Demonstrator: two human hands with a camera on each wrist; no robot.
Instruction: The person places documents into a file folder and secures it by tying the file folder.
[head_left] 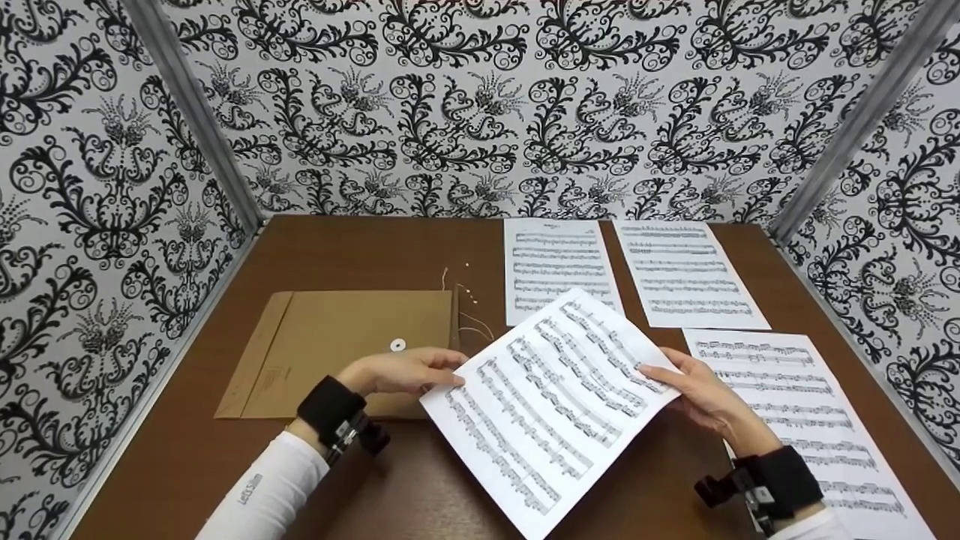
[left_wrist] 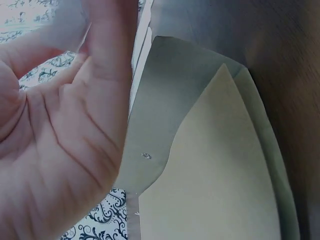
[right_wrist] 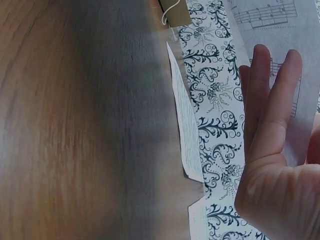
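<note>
A sheet of music [head_left: 540, 405] is held tilted above the table by both hands. My left hand [head_left: 405, 371] pinches its left corner between thumb and fingers. At the opposite edge my right hand [head_left: 701, 390] grips the sheet, thumb on the printed face and fingers behind; in the right wrist view those fingers [right_wrist: 280, 100] lie along its back. Beneath the left hand is a brown string-tie envelope [head_left: 352, 322] with a white button [head_left: 397, 345]. The left wrist view shows the envelope [left_wrist: 215, 165] beside the palm [left_wrist: 60, 135].
Two more music sheets lie toward the back, one left [head_left: 559, 255] and one right [head_left: 682, 277]. Another sheet [head_left: 802, 420] lies at the right, partly behind the right arm. A thin string [head_left: 476, 322] trails from the envelope. Patterned walls [head_left: 480, 112] enclose the brown table [head_left: 360, 247].
</note>
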